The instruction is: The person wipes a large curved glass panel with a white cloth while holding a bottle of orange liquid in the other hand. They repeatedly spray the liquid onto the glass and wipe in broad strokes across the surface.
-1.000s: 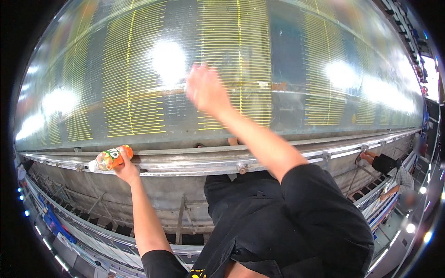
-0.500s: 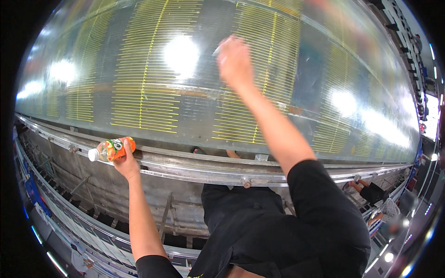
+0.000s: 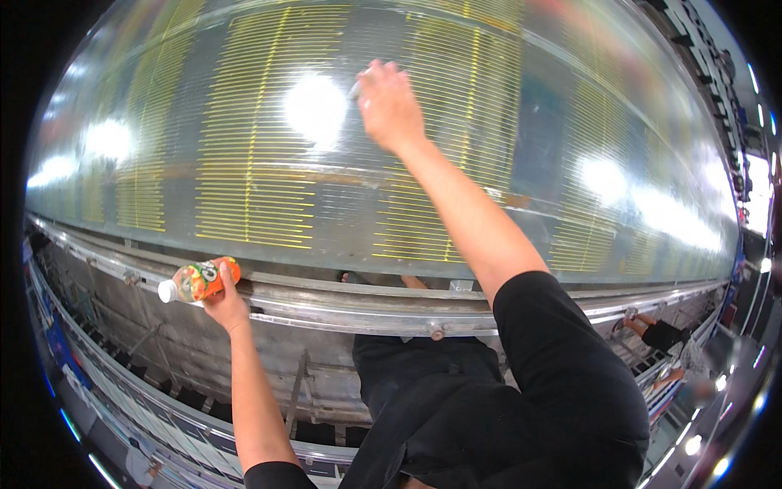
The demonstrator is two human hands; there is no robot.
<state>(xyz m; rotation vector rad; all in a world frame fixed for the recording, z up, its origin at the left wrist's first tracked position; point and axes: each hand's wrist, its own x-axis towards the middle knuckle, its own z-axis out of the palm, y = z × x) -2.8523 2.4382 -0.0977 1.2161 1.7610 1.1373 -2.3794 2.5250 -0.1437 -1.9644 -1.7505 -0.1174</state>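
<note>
My left hand (image 3: 226, 303) is closed around a small plastic bottle (image 3: 199, 281) with an orange and green label and a white cap. It lies on its side by the table's near rail, its cap pointing left. Farther out and to the right, my right hand (image 3: 391, 107) is closed over the glossy table surface (image 3: 342, 213). A bit of something small and pale (image 3: 355, 90) shows at its fingers, too little to name. The hand is over the surface between two bands of yellow stripes; whether it touches cannot be told.
A long metal rail (image 3: 350, 314) runs along the table's near edge, in front of my body. Bright lamp reflections (image 3: 316, 110) lie on the surface. Another person (image 3: 656, 332) is at the far right by the rail. Behind me runs a second railed structure (image 3: 163, 399).
My right hand has moved a little to the left over the striped surface, with the pale thing still at its fingers. The bottle in my left hand stays beside the rail.
</note>
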